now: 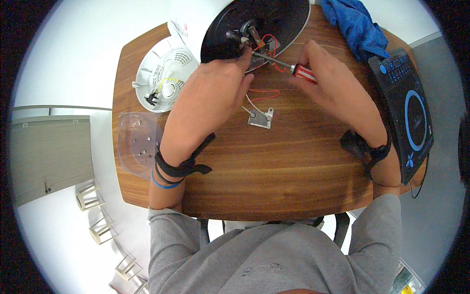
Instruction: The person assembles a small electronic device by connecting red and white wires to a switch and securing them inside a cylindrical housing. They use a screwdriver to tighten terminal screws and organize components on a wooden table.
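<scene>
My right hand (327, 78) grips a screwdriver with a red and white striped handle (304, 73); its metal shaft points left into the parts at the middle of a round black appliance base (284, 19). My left hand (215, 93) rests at the edge of that base, its fingertips touching the screwdriver shaft and the small metal parts with red wires (267, 46). A small grey metal bracket with a white wire (260, 118) lies on the wooden table (274, 166) between my hands.
A white round plastic cover (164, 81) lies at the left. A clear plastic lid with small screws (138, 142) overhangs the table's left edge. A blue cloth (355, 22) sits at the back right, a black induction cooker (409, 110) at the right edge.
</scene>
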A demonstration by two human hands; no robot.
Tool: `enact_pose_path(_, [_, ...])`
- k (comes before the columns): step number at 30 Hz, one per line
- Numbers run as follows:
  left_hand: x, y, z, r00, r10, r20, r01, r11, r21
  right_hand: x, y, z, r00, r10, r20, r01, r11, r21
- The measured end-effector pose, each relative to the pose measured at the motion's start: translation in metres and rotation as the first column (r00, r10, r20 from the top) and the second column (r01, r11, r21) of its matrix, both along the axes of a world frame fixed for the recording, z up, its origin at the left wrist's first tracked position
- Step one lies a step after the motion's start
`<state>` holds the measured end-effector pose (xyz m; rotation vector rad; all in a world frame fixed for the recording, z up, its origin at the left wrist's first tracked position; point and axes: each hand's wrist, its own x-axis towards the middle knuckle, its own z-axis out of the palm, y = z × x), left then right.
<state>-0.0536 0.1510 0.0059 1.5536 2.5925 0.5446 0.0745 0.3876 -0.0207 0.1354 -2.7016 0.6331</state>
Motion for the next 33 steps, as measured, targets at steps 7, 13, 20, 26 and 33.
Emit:
enact_pose_path(7, [-0.001, -0.001, -0.004, 1.0, -0.001, -0.014, 0.002, 1.0, 0.006, 0.0, -0.014, 0.018, 0.951, -0.124, 0.284, 0.119, 0.992, 0.036])
enact_pose_path(13, [-0.002, -0.001, -0.007, 0.999, -0.003, -0.032, 0.004, 0.999, 0.032, 0.0, -0.006, 0.007, 0.976, -0.103, 0.192, 0.09, 0.993, 0.073])
enact_pose_path(20, [0.001, 0.0, -0.003, 1.0, 0.009, 0.012, -0.009, 1.0, 0.017, -0.002, 0.0, -0.002, 0.998, -0.034, 0.059, 0.032, 0.999, 0.038])
enact_pose_path(26, [0.001, -0.001, -0.003, 1.0, -0.011, -0.012, 0.012, 0.999, 0.039, -0.001, -0.004, 0.005, 0.995, -0.071, 0.074, 0.061, 0.99, 0.128])
enact_pose_path(33, [0.002, 0.0, -0.004, 1.0, 0.0, -0.003, 0.0, 1.0, 0.03, -0.002, -0.006, 0.011, 0.972, -0.093, 0.217, 0.056, 0.984, 0.17])
